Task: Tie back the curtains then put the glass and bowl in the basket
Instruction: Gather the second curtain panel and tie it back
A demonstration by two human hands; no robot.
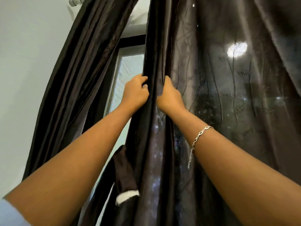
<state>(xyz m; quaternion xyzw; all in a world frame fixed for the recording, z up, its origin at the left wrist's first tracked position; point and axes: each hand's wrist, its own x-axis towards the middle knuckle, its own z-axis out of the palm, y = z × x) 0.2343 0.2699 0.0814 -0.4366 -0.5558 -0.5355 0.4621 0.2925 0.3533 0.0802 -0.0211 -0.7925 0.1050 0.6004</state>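
Observation:
Two dark brown satin curtains hang before a window. The right curtain [219, 95] covers most of the view; its left edge is bunched into folds. My left hand [136, 92] grips that bunched edge from the left, and my right hand [169, 93] grips the same folds from the right, fingers tucked into the cloth. The left curtain [78, 79] hangs drawn aside toward the wall. A dark tie-back strip with a white end [126, 180] dangles below my left forearm. No glass, bowl or basket is in view.
The window [127, 75] with a dark frame shows in the gap between the curtains. A pale wall [24, 70] fills the left side. A curtain rod end [75, 0] sits at the top left.

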